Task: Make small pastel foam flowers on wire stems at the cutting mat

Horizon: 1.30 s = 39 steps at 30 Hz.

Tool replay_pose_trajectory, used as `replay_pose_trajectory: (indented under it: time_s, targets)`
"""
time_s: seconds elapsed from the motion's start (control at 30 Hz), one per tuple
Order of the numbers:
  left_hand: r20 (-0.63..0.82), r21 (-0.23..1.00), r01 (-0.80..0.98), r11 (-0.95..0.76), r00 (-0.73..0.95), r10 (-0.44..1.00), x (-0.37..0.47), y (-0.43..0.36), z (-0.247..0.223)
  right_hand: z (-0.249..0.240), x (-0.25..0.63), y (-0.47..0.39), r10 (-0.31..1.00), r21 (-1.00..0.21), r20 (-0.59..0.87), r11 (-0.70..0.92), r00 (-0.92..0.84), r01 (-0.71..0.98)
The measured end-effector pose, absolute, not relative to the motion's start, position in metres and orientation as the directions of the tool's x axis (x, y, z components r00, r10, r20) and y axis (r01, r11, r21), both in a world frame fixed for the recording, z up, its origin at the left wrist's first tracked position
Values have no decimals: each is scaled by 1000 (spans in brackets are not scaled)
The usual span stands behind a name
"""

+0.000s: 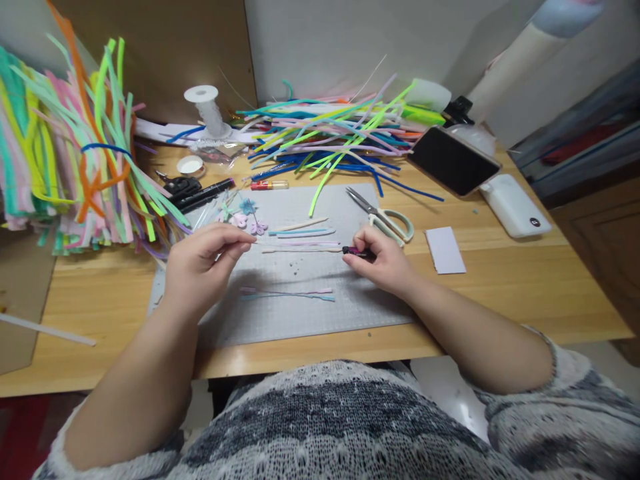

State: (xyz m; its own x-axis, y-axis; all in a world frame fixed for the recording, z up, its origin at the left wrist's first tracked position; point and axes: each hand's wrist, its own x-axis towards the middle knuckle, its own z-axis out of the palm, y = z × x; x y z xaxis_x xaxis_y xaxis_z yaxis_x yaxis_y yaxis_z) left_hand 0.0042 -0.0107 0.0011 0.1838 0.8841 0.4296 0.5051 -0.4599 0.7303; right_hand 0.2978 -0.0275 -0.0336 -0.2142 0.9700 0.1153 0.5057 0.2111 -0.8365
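Observation:
Above the grey mat (300, 320), my left hand (207, 260) pinches the end of a thin strand. My right hand (377, 260) is closed around a small dark tool (354, 252), whose tip meets the right end of a pale stem (300, 250). Whether the strand and this stem are one piece is unclear. Several pipe cleaners (303, 232) lie just beyond, and two thin ones (287, 293) lie nearer me. Small flower shapes (257, 227) rest beyond my left fingers. Scissors (383, 217) lie open beyond my right hand.
A big bundle of coloured pipe cleaners (107, 150) fills the left. A loose pile (330, 130) lies at the back, beside a white spool (210, 113). Black pens (205, 197) lie back left. At right are a phone (454, 160), a white device (515, 207) and a white card (445, 250).

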Motion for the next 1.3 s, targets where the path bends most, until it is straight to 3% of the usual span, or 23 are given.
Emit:
replay_pose_trajectory:
  time_s: [0.5,0.83,1.3]
  targets:
    - [443,716,505,-482,206,873,4,-11,1,-35,298,-28,964,-840,142,237,-225,488]
    - [513,616,544,-570,273,814,2,-9,0,-36,297,-31,959,-826,171,264,-224,499]
    - [525,592,556,-584,283,802,1,-9,1,-35,296,-33,961,-848,176,258,-213,463]
